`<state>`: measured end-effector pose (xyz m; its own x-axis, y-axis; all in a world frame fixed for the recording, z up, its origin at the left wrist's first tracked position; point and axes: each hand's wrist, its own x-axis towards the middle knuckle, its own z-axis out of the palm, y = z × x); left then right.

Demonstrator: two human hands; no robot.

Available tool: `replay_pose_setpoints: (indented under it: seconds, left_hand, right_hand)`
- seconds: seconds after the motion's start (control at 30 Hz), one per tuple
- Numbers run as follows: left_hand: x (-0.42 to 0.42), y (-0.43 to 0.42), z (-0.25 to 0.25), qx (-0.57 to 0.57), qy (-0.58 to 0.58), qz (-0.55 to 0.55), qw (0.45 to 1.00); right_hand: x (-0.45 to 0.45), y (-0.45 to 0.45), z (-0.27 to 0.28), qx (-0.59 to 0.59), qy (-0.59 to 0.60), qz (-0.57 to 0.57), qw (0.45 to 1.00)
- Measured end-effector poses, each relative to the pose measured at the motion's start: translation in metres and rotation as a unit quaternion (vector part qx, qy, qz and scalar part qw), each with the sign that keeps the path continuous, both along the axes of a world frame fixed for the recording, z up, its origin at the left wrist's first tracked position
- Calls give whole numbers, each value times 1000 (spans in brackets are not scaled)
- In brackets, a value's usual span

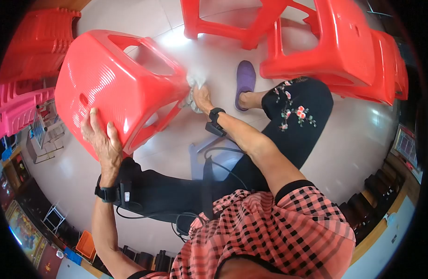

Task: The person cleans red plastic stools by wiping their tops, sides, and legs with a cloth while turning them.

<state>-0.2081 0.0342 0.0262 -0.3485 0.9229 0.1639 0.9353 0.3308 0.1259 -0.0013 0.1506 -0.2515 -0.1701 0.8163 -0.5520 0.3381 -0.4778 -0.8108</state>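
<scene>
A red plastic stool (pixel 100 69) is tilted in front of me on the left, its ribbed seat with a small round hole facing me. My left hand (pixel 102 142) grips the near edge of this seat, its fingers laid over the top close to the hole. At the stool's right side, my right hand (pixel 202 98) is closed around a pale cloth (pixel 195 80). The cloth is against the lower end of a stool leg, and part of it is hidden behind my hand and the leg.
More red stools (pixel 349 46) stand at the upper right, some stacked. Red stools (pixel 39 42) and pink stools (pixel 23 104) are stacked at the left. A bluish low stool (pixel 197 162) is beneath me. My foot in a purple slipper (pixel 245 81) rests on the tiled floor (pixel 358 135).
</scene>
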Motion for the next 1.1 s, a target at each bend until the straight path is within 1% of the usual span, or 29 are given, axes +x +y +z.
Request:
replay_pose_setpoints:
  seconds: [0.03, 0.1, 0.13, 0.17, 0.2, 0.27, 0.37, 0.4, 0.5, 0.53, 0.57, 0.63, 0.7, 0.77, 0.8, 0.87, 0.93, 1.03, 1.07, 1.1]
  left_hand:
    - [1, 1, 2, -4, -3, 0, 1000]
    - [3, 0, 7, -17, -19, 11, 1000]
    - [3, -1, 7, -23, -28, 16, 999]
    - [4, -3, 8, -30, -38, 21, 999]
    - [4, -5, 8, -39, -45, 29, 998]
    - [4, -7, 8, -42, -54, 38, 997]
    - [7, -9, 12, -49, -60, 49, 996]
    - [5, -10, 12, -49, -56, 47, 996]
    - [3, -11, 13, -52, -56, 50, 996]
    - [3, -10, 12, -53, -59, 51, 996]
    - [4, -10, 12, -54, -57, 53, 996]
    - [3, -9, 13, -59, -53, 54, 995]
    - [3, -10, 14, -62, -46, 53, 996]
    - [4, -9, 15, -61, -38, 51, 996]
    - [5, -8, 15, -58, -33, 48, 997]
    - [6, -9, 16, -56, -28, 46, 997]
    - [7, -9, 16, -55, -28, 44, 997]
    - [7, -10, 17, -57, -8, 38, 998]
    - [7, -9, 17, -59, -8, 38, 998]
    - [8, -8, 18, -60, -8, 38, 997]
  right_hand:
    - [-2, -3, -20, -40, -15, 9, 999]
    - [-7, -14, -91, -14, -46, -6, 999]
    - [-8, -16, -114, -1, -63, -14, 998]
    - [-5, -7, -106, -24, -86, 12, 996]
    - [0, 9, -86, -45, -109, 37, 992]
    - [7, 32, -80, -53, -131, 114, 983]
    - [-1, 55, -72, 42, -39, 96, 994]
    - [-6, 64, -81, 6, -95, 158, 983]
    - [-28, 89, -92, 19, -61, 129, 989]
    - [-44, 101, -112, 126, 4, 123, 984]
    - [-59, 116, -96, 77, 65, 144, 984]
    - [-95, 148, -56, 57, 125, 192, 972]
    - [-126, 186, 6, 31, 136, 248, 959]
    - [-153, 212, 53, 15, 139, 289, 947]
    - [-171, 217, 49, 33, 144, 311, 939]
    - [-208, 215, 2, 105, 159, 312, 931]
    - [-191, 199, 6, 110, 187, 308, 926]
    - [-124, 167, 51, 90, 238, 297, 920]
    - [-112, 157, 46, 234, 253, 285, 895]
    - [-101, 148, 41, 377, 248, 254, 856]
